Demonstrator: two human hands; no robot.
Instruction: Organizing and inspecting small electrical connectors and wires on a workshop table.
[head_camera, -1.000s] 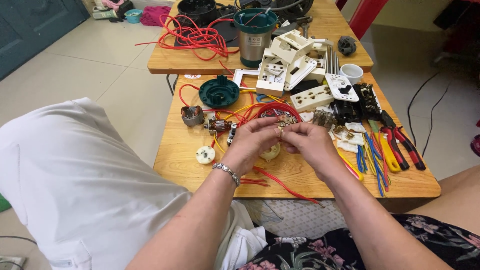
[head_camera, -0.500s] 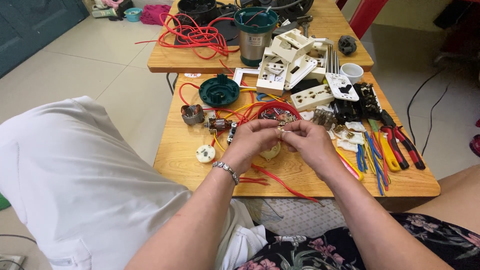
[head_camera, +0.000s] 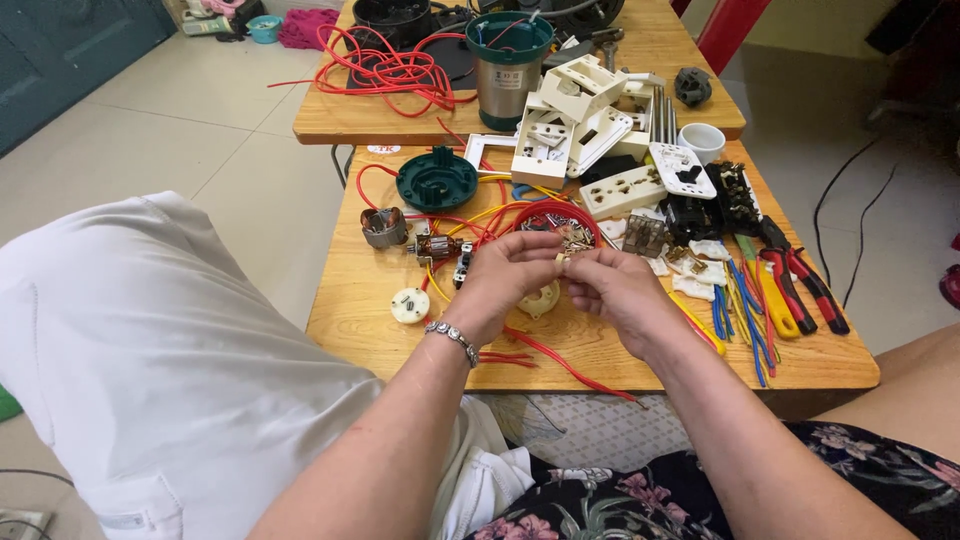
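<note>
My left hand and right hand remain together as a second ago, fingertips pinching one small pale part between them, above the cream disc; work unchanged.

Wooden desk: left hand and right hand pinch one small pale part; round cream plastic piece beneath; red-handled pliers at right.
</note>
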